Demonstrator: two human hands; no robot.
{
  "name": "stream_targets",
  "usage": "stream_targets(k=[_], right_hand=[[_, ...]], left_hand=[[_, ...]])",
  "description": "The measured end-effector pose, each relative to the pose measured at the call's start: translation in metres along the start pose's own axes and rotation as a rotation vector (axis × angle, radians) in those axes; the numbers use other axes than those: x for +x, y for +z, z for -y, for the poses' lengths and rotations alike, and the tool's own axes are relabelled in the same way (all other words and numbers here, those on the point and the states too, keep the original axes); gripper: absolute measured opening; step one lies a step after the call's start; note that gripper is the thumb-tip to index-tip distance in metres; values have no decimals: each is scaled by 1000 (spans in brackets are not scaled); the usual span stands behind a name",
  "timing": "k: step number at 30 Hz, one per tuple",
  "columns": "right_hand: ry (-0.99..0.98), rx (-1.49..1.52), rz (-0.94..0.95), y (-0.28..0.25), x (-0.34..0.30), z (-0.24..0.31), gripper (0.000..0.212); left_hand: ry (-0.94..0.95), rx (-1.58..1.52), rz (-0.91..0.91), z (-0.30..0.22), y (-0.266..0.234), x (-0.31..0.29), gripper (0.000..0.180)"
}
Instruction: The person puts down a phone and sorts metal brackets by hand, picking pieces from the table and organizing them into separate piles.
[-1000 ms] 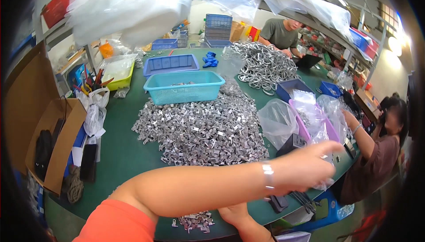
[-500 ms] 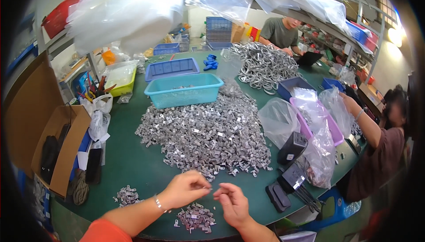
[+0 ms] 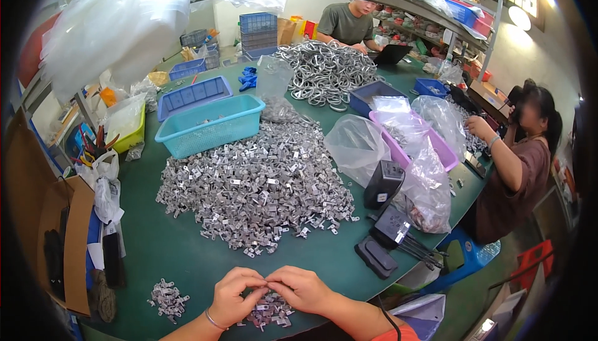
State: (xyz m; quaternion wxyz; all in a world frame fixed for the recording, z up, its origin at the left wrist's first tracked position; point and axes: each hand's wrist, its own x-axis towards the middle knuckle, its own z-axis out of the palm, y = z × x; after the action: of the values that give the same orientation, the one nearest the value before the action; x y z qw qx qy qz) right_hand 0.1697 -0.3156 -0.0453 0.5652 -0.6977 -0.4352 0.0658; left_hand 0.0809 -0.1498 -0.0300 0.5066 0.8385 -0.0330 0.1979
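Observation:
My left hand [image 3: 234, 297] and my right hand [image 3: 303, 288] meet fingertip to fingertip at the near edge of the green table [image 3: 205, 266]. Both have thumb and fingers pinched together; whatever lies between them is too small to make out. Directly beneath, partly covered by the hands, is a little pile of small metal clips [image 3: 274, 313]. Another small heap of clips [image 3: 168, 299] lies left of my left wrist. Beyond the hands spreads a large mound of similar silvery metal clips [image 3: 255, 185], each apparently with a hole.
Behind the mound stand a turquoise basket [image 3: 208, 130] and a blue tray [image 3: 194, 96]. Metal rings [image 3: 330, 73] are heaped farther back. Black boxes [image 3: 385, 185], plastic bags [image 3: 427, 191] and a pink tray [image 3: 443, 153] line the right. Two people sit at the table, right and far side.
My hands have come together; a gap showed between them before. The view has turned right, shifting the table's things leftward. The person on the right sits more upright.

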Motion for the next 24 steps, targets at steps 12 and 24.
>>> stream_targets(k=[12, 24], right_hand=[[38, 62, -238, -2, 8, 10, 13], [-43, -25, -163, -3, 6, 4, 11]], left_hand=[[-133, -853, -410, -18, -45, 56, 19], [-479, -690, -136, 16, -14, 11, 21]])
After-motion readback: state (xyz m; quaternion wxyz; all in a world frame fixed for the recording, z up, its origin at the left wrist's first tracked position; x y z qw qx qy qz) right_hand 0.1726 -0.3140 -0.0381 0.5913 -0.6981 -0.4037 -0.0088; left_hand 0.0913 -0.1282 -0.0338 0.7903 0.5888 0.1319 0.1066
